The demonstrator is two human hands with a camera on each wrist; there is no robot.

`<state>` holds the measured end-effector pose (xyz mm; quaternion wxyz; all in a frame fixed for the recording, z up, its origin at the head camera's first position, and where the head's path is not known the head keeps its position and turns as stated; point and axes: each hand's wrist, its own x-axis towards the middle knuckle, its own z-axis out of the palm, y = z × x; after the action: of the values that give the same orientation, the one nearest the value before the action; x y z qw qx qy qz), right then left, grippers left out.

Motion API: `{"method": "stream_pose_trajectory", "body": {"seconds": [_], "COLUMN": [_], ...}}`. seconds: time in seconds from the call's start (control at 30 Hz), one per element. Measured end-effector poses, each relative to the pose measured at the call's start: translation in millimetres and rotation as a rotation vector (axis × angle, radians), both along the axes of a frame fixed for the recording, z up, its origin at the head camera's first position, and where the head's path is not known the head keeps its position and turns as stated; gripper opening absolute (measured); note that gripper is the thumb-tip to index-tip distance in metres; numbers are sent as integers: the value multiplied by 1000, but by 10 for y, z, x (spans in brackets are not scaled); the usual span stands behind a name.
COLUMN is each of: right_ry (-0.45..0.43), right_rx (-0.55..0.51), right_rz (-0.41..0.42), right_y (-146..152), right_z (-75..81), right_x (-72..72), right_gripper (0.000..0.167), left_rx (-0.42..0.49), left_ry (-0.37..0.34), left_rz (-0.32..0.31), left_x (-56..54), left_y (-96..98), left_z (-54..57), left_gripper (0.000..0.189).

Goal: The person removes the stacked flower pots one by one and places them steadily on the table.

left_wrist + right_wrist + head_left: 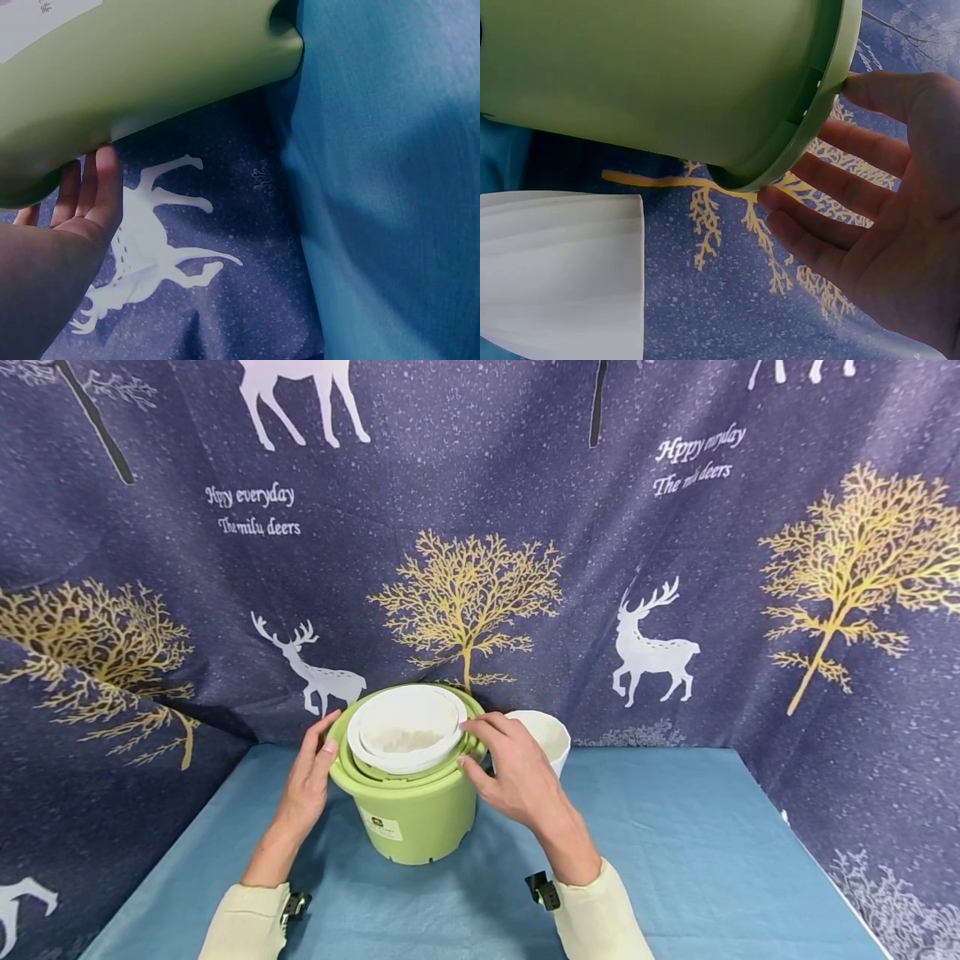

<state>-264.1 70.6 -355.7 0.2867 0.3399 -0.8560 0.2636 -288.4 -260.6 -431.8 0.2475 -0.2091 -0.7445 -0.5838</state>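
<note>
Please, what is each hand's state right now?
Left hand: holding the green pot by its rim.
Right hand: at that rim; grip cannot be told.

The large pot (431,822) is light green, its label (388,831) pale with dark print. Pots inside (405,718) are plain white, as is the far-right pot (551,739). The cloth (675,843) is plain teal-blue; the far backdrop (487,485) is dark purplish blue, white-flecked, patterned with white deer, golden trees and white lettering. Near sleeves (603,914) are cream.
</note>
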Motion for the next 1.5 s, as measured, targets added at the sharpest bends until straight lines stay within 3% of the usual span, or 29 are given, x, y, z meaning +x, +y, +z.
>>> {"method": "stream_pose_trajectory", "body": {"seconds": [0.63,1.07,1.5], "right_ry": [36,15,13], "right_rx": [6,-2,-14], "right_rz": [23,11,17], "right_y": [-28,-53,-96], "right_z": [-14,-34,-48], "right_x": [3,14,0], "right_gripper": [34,34,33], "left_rx": [-14,-12,-10], "left_ry": [0,-19,-25], "left_rz": [17,-14,0], "left_x": [9,8,4], "left_y": [8,-8,-12], "left_z": [8,3,-3], "left_gripper": [48,49,49]}}
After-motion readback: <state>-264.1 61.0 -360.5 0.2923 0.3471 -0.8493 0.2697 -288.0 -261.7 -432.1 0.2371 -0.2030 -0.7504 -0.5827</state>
